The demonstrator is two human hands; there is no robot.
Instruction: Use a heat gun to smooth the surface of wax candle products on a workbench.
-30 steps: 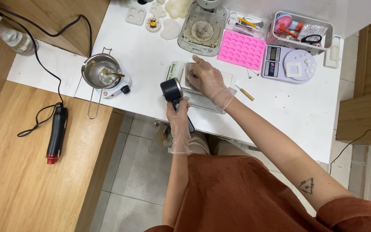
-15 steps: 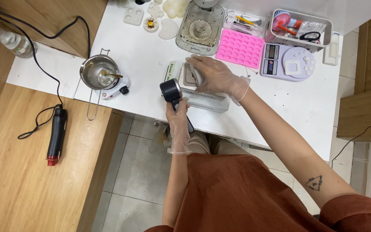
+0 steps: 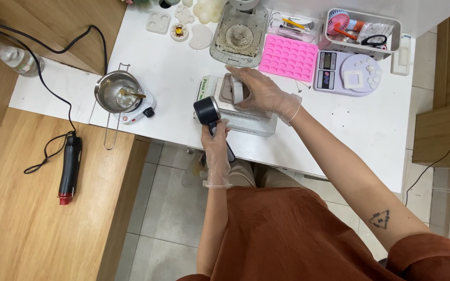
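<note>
Both hands wear thin clear gloves. My left hand (image 3: 216,143) grips the black handle of a dark tool with a round head (image 3: 207,110), held at the table's front edge against a long white box (image 3: 246,120). My right hand (image 3: 262,93) rests on top of that box at its brown oval opening (image 3: 227,93). Its thumb and fingers pinch a small white piece (image 3: 237,89) standing up out of the opening.
On the white table (image 3: 350,122) are a steel pot on a small hot plate (image 3: 122,97), a pink mould (image 3: 289,57), a lilac scale (image 3: 346,73), a grey tray (image 3: 361,27) and a metal-topped device (image 3: 239,34). A black-and-red heat gun (image 3: 70,169) lies on the wooden bench, left.
My right hand has moved from lying flat over the box to its opening, where it now pinches the white piece. My left hand and the dark tool have barely moved.
</note>
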